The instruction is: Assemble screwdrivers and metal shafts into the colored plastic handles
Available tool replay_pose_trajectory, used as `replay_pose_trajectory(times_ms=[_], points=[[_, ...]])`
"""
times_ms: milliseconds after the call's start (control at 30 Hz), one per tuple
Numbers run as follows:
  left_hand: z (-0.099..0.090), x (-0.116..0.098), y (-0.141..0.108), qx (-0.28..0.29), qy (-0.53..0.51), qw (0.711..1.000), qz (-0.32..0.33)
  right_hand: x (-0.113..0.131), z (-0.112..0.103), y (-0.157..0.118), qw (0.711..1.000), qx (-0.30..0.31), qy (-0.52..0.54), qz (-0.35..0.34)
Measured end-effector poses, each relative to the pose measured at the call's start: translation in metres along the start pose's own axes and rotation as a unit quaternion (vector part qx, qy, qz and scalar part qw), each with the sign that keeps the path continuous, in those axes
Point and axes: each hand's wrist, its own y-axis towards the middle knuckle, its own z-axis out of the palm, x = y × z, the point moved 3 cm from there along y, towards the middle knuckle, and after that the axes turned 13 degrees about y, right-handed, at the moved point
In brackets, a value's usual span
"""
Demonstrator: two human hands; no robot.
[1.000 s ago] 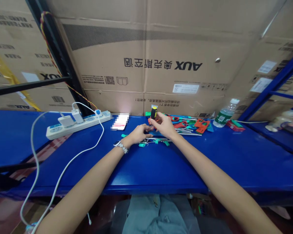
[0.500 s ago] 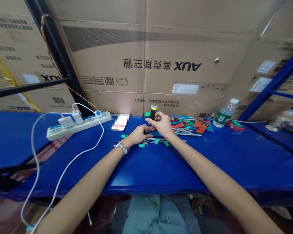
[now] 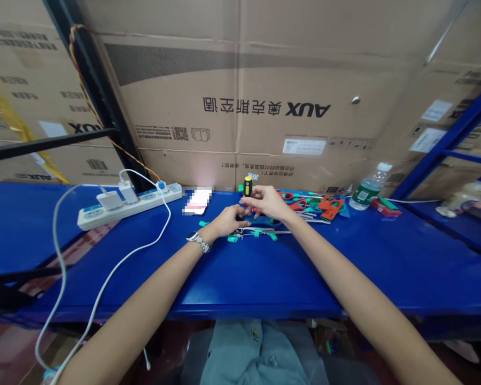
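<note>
My right hand (image 3: 268, 203) is closed around the lower part of a screwdriver with a yellow and black handle (image 3: 247, 186), held upright with its tip hidden by my fingers. Just left of it and lower, my left hand (image 3: 226, 220), a watch at the wrist, has its fingers pinched on something too hidden to make out. Thin metal rods with green ends (image 3: 256, 233) lie on the blue table in front of my hands. To the right is a pile of red, orange and green plastic parts (image 3: 332, 206) with metal tubes.
On the left stands a white power strip (image 3: 132, 206) with plugs and loose white cables. A phone-like object (image 3: 198, 201), partly blurred out, lies behind my left hand. At the right are a water bottle (image 3: 371, 187) and a red box (image 3: 386, 207). Cardboard (image 3: 240, 69) forms the back wall.
The screwdriver handle has turned, showing more yellow, and sits slightly further left and lower. My right hand's fingers have shifted around it. My left hand stays almost in place.
</note>
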Motion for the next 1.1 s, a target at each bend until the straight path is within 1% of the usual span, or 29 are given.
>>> replay_pose_trajectory(times_ms=[100, 233, 300, 367, 500, 600, 633, 667, 700, 800, 867, 933, 1000, 1033, 1100], points=[[0.0, 0.0, 0.001, 0.001, 0.002, 1.0, 0.001, -0.001, 0.003, 0.001, 1.0, 0.018, 0.0, 0.002], [-0.002, -0.001, 0.001, 0.005, 0.009, 1.0, 0.003, -0.004, 0.0, 0.0, 1.0, 0.012, 0.014, 0.002], [-0.006, -0.003, 0.0, -0.004, 0.007, 1.0, 0.006, -0.005, -0.004, -0.001, 1.0, 0.009, 0.025, 0.001], [-0.012, -0.006, -0.002, -0.038, -0.01, 0.999, 0.013, -0.006, -0.007, -0.002, 1.0, 0.014, 0.025, -0.007], [-0.036, -0.018, -0.003, -0.142, -0.06, 0.987, 0.04, -0.005, -0.012, -0.005, 1.0, 0.013, 0.013, -0.016], [-0.057, -0.025, 0.003, -0.231, -0.108, 0.967, 0.008, -0.006, -0.012, -0.005, 1.0, 0.015, 0.011, -0.009], [-0.062, -0.028, 0.007, -0.245, -0.123, 0.962, 0.005, -0.006, -0.011, -0.005, 1.0, 0.019, 0.011, -0.009], [-0.065, -0.031, 0.012, -0.237, -0.14, 0.961, 0.018, -0.007, -0.01, -0.005, 1.0, 0.024, 0.011, -0.011], [-0.067, -0.035, 0.016, -0.217, -0.159, 0.963, 0.033, -0.007, -0.008, -0.005, 0.999, 0.028, 0.011, -0.015], [-0.066, -0.044, 0.025, -0.158, -0.195, 0.966, 0.057, -0.009, -0.004, -0.004, 0.999, 0.031, 0.011, -0.031], [-0.064, -0.047, 0.026, -0.161, -0.207, 0.964, 0.051, -0.011, -0.001, -0.004, 0.999, 0.033, 0.006, -0.037], [-0.063, -0.049, 0.025, -0.192, -0.214, 0.957, 0.045, -0.014, 0.001, -0.004, 0.999, 0.032, -0.014, -0.038], [-0.062, -0.05, 0.025, -0.226, -0.212, 0.95, 0.042, -0.014, 0.002, -0.004, 0.998, 0.005, -0.043, -0.055], [-0.061, -0.05, 0.026, -0.238, -0.209, 0.948, 0.042, -0.014, 0.002, -0.003, 0.995, -0.026, -0.059, -0.072], [-0.061, -0.051, 0.028, -0.253, -0.193, 0.947, 0.037, -0.012, 0.002, -0.002, 0.984, -0.111, -0.083, -0.112]])
